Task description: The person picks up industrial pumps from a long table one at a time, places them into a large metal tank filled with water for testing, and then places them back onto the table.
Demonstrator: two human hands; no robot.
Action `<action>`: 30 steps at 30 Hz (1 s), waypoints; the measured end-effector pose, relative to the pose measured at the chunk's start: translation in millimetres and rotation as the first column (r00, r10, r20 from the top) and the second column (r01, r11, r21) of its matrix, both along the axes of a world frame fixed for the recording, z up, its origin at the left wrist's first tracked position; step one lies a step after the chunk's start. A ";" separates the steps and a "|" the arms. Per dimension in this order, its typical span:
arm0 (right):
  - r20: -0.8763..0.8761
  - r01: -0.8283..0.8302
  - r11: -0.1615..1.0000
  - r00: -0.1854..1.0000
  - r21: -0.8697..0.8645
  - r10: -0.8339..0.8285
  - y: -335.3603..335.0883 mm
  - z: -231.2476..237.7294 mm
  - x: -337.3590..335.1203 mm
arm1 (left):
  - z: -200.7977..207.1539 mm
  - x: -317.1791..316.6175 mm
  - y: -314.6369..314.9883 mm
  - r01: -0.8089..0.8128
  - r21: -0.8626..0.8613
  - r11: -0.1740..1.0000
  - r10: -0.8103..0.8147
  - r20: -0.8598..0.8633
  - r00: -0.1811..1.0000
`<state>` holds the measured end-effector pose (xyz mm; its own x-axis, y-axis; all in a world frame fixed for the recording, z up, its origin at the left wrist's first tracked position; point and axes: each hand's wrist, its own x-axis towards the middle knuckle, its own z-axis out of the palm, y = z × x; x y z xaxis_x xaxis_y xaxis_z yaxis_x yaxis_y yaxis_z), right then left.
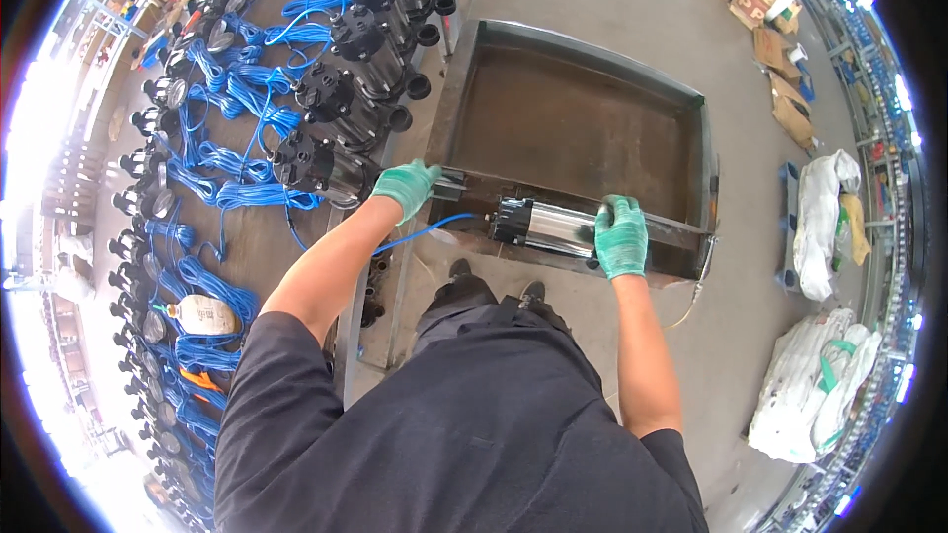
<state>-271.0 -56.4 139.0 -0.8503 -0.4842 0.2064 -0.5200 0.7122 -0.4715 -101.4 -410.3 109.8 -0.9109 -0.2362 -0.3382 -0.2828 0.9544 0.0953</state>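
In the head view, the person stood at the near wall of a rusty steel tank (583,59) and held a pump (548,227), a silver cylinder with black end caps, lying across that near rim. The right hand (620,235), in a green glove, was wrapped closed over the pump's right end. The left hand (407,186), gloved the same, gripped the dark fitting at the pump's left end, near where a blue cable (425,233) ran off it toward the floor. To the left, a row of black pumps (360,79) lay beside many coiled blue cables (227,153), with 1 plastic bottle (202,314) among them. White sacks (820,217) sat on the right. To handle it well, I would judge both hands should keep the cylinder level on the rim, and the cable should trail free so it cannot snag.
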 end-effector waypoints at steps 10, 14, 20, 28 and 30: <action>-0.049 0.058 0.998 0.997 0.014 -0.057 -4.4 3.2 4.3 | -9.8 36.3 17.5 -0.229 0.752 0.618 0.492 -0.143 0.859; -0.020 0.094 0.995 0.995 0.012 -0.094 -8.2 5.6 4.4 | -26.8 42.2 29.0 -0.204 0.838 0.507 0.535 -0.120 0.836; -0.009 0.127 0.992 0.992 0.023 -0.127 -8.5 4.3 4.9 | -36.9 32.6 35.3 -0.190 0.920 0.342 0.557 -0.035 0.830; -0.002 0.154 0.987 0.988 0.040 -0.154 -6.0 1.8 4.3 | -40.8 17.6 36.0 -0.513 0.802 -0.305 0.494 0.594 0.635; -0.022 0.144 0.989 0.989 0.023 -0.144 -7.8 2.1 4.3 | -44.7 25.9 32.7 -0.346 0.836 -0.427 0.446 0.527 0.723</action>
<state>-266.8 -64.2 141.0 -0.9072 -0.3621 0.2141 -0.4205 0.7914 -0.4437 -75.5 -377.6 65.1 -0.7795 -0.0398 -0.6252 -0.4774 -0.6084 0.6339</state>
